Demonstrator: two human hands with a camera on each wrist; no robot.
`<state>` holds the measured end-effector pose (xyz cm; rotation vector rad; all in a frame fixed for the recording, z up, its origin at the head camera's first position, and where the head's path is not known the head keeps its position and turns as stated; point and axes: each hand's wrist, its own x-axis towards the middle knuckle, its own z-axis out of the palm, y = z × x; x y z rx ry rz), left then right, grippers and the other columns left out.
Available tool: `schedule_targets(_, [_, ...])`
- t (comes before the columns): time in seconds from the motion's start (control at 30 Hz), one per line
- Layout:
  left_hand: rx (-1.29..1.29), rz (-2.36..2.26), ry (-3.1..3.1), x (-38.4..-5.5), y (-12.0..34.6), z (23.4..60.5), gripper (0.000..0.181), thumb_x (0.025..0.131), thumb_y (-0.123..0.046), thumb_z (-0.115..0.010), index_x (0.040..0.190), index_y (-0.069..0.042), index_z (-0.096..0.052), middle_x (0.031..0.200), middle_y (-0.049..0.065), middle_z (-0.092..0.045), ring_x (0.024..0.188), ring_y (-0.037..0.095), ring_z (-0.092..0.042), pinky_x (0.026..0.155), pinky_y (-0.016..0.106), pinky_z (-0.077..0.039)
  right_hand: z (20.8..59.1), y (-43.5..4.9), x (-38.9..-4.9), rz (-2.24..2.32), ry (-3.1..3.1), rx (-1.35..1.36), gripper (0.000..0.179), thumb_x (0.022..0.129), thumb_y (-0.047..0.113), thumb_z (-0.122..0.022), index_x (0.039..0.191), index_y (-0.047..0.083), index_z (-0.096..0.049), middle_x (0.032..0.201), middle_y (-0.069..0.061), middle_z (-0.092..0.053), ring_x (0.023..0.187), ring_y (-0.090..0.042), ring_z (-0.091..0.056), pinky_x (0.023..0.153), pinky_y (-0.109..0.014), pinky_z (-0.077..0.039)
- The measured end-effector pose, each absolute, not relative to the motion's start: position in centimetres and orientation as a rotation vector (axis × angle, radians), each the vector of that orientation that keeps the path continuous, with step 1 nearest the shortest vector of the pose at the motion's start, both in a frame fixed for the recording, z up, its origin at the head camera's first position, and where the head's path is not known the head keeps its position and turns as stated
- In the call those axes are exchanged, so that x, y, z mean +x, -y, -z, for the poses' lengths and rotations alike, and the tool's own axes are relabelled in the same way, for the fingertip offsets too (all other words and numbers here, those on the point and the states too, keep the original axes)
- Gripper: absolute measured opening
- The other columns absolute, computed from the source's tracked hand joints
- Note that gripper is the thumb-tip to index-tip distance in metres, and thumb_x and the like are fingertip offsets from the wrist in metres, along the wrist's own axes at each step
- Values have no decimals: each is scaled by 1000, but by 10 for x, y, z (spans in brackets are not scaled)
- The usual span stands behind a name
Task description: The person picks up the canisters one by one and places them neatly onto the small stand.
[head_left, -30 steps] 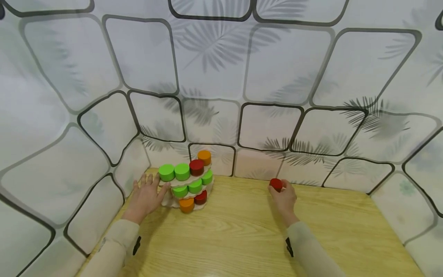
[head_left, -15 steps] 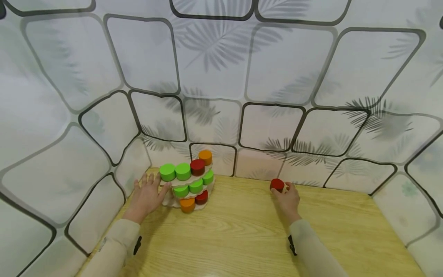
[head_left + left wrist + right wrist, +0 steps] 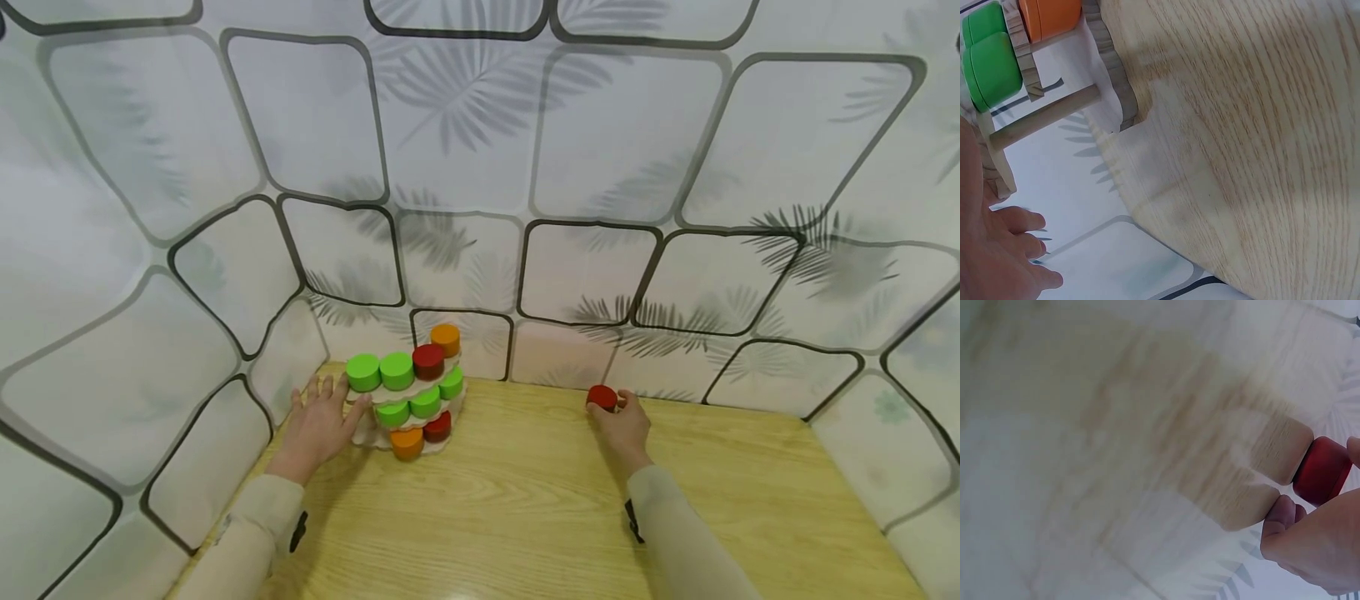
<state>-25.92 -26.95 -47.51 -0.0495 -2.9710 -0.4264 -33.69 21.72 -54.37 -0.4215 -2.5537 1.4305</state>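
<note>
On the left of the table stands a tiered wooden stand (image 3: pixel 367 429), loaded with green, orange and red round blocks. My left hand (image 3: pixel 318 425) rests at its left side with fingers spread, thumb at the edge of the upper tier. In the left wrist view, a green block (image 3: pixel 992 72) and an orange block (image 3: pixel 1054 15) sit on the tiers near that hand. To the right, by the back wall, my right hand (image 3: pixel 622 423) has thumb and fingers about a red round block (image 3: pixel 602 397). The right wrist view shows this block standing on the glossy tabletop.
A patterned, pale wall (image 3: pixel 465 258) rises behind the table and along its left side. The wood-grained tabletop (image 3: pixel 495 492) extends between the two hands and toward the right. Near the stand's far right, an orange block (image 3: pixel 446 338) sits on the top tier.
The right hand and the red round block have shifted very slightly right in the head view, and the index finger has moved a little. The left hand and stand hold the same position.
</note>
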Motion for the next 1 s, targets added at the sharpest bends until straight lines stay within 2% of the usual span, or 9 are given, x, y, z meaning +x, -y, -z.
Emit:
schedule_targets(0.6, [-38, 387, 2976, -259, 268, 472, 81, 112, -59, -29, 161, 6, -35, 161, 41, -33, 154, 61, -20, 119, 81, -12, 546, -216, -342, -1344, 2593, -365, 60, 96, 24, -72, 139, -11, -51, 134, -37, -60, 124, -50, -57, 109, -60, -47])
schedule_targets(1.0, [-43, 386, 2976, -257, 268, 472, 81, 112, -59, -29, 162, 5, -34, 161, 41, -34, 154, 62, -21, 119, 82, -13, 541, -194, -337, -1435, 2615, -273, 60, 97, 20, -71, 145, -9, -50, 137, -34, -59, 125, -47, -57, 108, -59, -49])
